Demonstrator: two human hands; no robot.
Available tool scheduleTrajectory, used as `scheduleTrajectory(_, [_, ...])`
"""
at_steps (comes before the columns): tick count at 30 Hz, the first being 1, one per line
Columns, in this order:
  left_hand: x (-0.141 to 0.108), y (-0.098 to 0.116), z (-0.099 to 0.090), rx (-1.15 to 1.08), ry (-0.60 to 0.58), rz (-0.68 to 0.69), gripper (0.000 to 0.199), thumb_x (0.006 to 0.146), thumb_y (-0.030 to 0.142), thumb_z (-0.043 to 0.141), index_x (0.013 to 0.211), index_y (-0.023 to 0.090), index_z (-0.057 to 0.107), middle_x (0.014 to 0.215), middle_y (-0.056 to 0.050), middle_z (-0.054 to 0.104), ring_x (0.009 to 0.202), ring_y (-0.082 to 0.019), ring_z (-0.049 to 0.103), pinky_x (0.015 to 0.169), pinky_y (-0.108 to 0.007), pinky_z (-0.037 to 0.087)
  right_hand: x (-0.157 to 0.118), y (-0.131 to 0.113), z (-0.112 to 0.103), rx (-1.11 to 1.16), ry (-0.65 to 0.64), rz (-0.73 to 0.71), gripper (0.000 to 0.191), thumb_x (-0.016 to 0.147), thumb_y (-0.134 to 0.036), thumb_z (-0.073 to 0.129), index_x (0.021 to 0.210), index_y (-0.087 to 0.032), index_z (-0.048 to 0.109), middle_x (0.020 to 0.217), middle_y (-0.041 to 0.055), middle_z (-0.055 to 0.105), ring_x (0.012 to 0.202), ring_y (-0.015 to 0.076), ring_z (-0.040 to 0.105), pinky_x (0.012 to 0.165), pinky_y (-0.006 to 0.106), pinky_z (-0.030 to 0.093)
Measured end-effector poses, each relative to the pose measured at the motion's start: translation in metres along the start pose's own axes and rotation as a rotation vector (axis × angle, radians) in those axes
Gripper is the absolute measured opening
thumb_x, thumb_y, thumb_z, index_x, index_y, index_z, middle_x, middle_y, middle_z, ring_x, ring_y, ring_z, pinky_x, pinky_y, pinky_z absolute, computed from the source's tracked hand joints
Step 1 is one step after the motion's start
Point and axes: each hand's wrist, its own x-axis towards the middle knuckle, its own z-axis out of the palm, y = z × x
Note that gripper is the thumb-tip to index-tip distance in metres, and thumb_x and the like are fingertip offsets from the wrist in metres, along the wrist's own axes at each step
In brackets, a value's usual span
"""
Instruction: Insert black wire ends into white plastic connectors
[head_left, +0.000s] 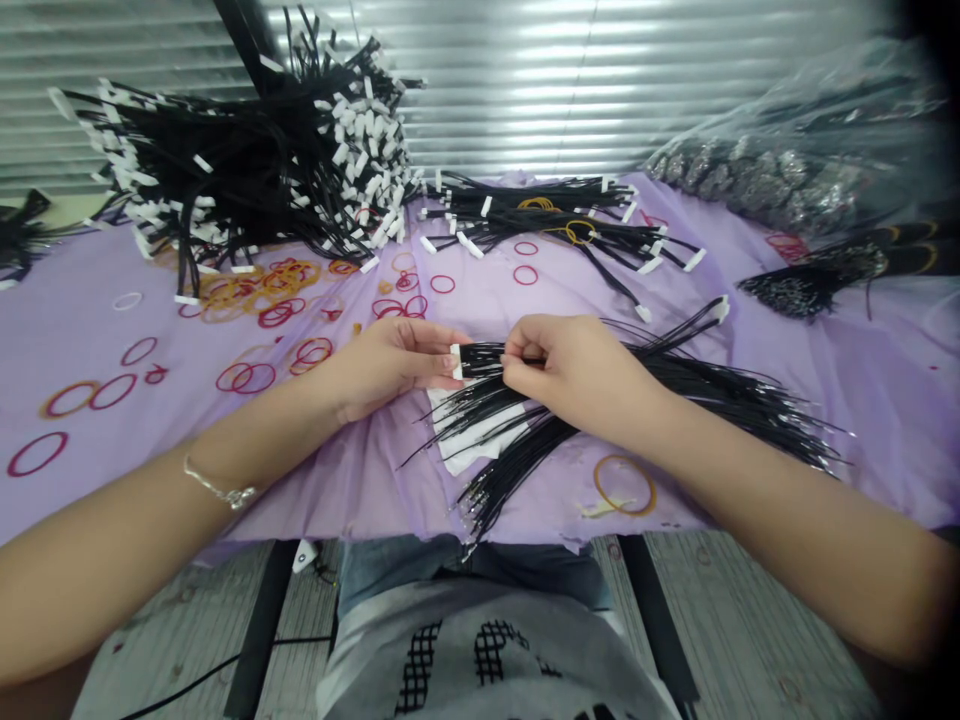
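Observation:
Between the fingertips of my left hand [409, 362] is a small white connector [457, 362], with several black wires running out of it to the right. My right hand [566, 365] pinches at those wires a short way from the connector; which single wire its fingertips grip is hidden. Under and beside my hands lie loose black wires [517, 455] with bare metal ends, fanned out in two directions. A white sheet [469, 440] lies partly beneath them. Another white connector [721, 310] sits at the end of a wired strand behind my right wrist.
A large heap of black cables with white connectors [367, 140] stands at the back left. Rubber bands [262, 290] are scattered over the purple cloth [360, 490]. Banded cable bundles [540, 225] lie at the back. On the right are wire bundles [810, 275] and a plastic bag [780, 180].

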Motion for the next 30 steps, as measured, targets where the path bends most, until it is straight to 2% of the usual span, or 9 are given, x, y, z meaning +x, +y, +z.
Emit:
scheduleTrajectory(8, [-0.0005, 0.0004, 0.0011, 0.028, 0.029, -0.005, 0.023, 0.068, 0.004, 0.073, 0.09, 0.009, 0.071, 0.078, -0.008, 0.073, 0.07, -0.014, 0.069, 0.074, -0.024, 0.055, -0.0009, -0.0023, 0.0038, -0.029, -0.023, 0.006, 0.011, 0.073, -0.021, 0.05, 0.069, -0.017, 0.059, 0.062, -0.0003, 0.06, 0.054, 0.0094, 0.046, 0.053, 0.024, 0.027])
scheduleTrajectory(14, [-0.0016, 0.0018, 0.0025, 0.019, 0.03, -0.014, 0.022, 0.068, 0.003, 0.072, 0.09, 0.009, 0.072, 0.078, -0.008, 0.073, 0.07, -0.015, 0.069, 0.072, -0.023, 0.055, -0.0019, -0.0033, 0.0029, 0.06, -0.093, -0.051, 0.009, 0.071, -0.02, 0.05, 0.065, -0.017, 0.057, 0.059, -0.0019, 0.058, 0.053, 0.0081, 0.044, 0.053, 0.022, 0.028])
scheduleTrajectory(23, [-0.0023, 0.0007, 0.0021, 0.026, 0.007, -0.008, 0.023, 0.069, 0.005, 0.073, 0.091, 0.009, 0.072, 0.081, -0.009, 0.073, 0.074, -0.015, 0.069, 0.076, -0.025, 0.055, -0.0012, -0.0017, 0.0011, 0.088, -0.092, -0.055, 0.009, 0.07, -0.019, 0.05, 0.064, -0.016, 0.056, 0.057, -0.0031, 0.055, 0.051, 0.0068, 0.043, 0.052, 0.021, 0.028])
scheduleTrajectory(30, [-0.0032, 0.0031, 0.0034, 0.02, 0.012, -0.019, 0.023, 0.068, 0.003, 0.073, 0.09, 0.008, 0.07, 0.077, -0.007, 0.073, 0.069, -0.013, 0.068, 0.071, -0.022, 0.055, -0.0027, 0.0006, 0.0002, 0.119, -0.117, -0.096, 0.008, 0.07, -0.018, 0.051, 0.064, -0.016, 0.056, 0.056, -0.004, 0.053, 0.051, 0.0066, 0.042, 0.053, 0.021, 0.03])
